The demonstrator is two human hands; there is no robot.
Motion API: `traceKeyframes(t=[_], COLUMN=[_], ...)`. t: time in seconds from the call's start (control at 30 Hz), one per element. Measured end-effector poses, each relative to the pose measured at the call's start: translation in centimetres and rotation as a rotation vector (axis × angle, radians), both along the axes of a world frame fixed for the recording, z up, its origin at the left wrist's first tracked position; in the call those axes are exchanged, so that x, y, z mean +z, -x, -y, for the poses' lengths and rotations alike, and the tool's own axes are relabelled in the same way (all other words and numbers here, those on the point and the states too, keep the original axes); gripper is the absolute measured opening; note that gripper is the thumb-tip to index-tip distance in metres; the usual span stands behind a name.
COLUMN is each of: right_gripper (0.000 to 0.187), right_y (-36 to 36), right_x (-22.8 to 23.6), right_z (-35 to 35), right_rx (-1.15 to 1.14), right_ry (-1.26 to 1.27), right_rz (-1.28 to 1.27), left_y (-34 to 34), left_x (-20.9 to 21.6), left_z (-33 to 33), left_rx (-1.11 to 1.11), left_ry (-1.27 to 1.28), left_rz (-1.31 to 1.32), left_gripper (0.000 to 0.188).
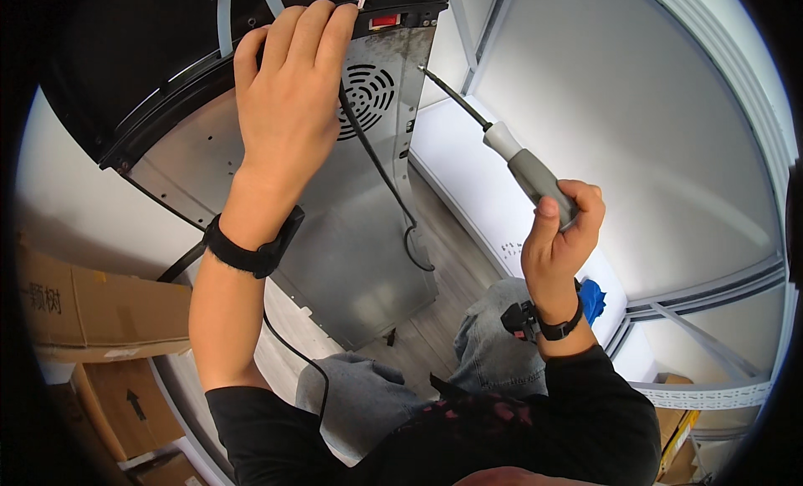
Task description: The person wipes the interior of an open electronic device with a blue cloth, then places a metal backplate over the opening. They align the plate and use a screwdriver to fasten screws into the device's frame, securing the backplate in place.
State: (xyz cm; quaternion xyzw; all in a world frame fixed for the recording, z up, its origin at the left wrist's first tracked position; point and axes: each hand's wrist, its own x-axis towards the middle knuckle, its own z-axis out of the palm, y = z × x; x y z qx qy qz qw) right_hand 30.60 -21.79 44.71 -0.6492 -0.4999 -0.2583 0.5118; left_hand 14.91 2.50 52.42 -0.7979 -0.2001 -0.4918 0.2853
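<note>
My left hand [288, 93] is closed over the black top edge of an appliance [159, 97], its fingers bent together and its thumb hidden. Below that edge is a bare metal back panel [351, 243] with round vent slots. In my right hand [565, 243] is a screwdriver [535, 176] with a grey handle, held by its end. Its shaft points up and left, and the tip is by the panel's right edge; I cannot tell whether it touches. A red switch [385, 21] sits just right of my left fingers.
A black cable [376, 160] hangs down the panel from beside my left hand. Another thin cable [293, 344] runs to my knee. Cardboard boxes [117, 310] are stacked at the left. A white frame with a grey panel [619, 151] stands at the right, above a white ledge [468, 176].
</note>
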Motion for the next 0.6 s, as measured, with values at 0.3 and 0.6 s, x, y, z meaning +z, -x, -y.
traceKeyframes(t=[0.3,0.6], right_gripper=[0.051,0.064], right_y=[0.4,-0.3], right_x=[0.1,-0.4], right_z=[-0.1,0.3], right_rx=[0.034,-0.026], right_ry=[0.013,0.084], right_rz=[-0.159,-0.047], left_y=[0.0,0.1], left_x=[0.0,0.0], left_z=[-0.1,0.1], left_rx=[0.013,0.010], left_ry=[0.008,0.059], left_rz=[-0.002,-0.013], left_gripper=[0.066,0.075])
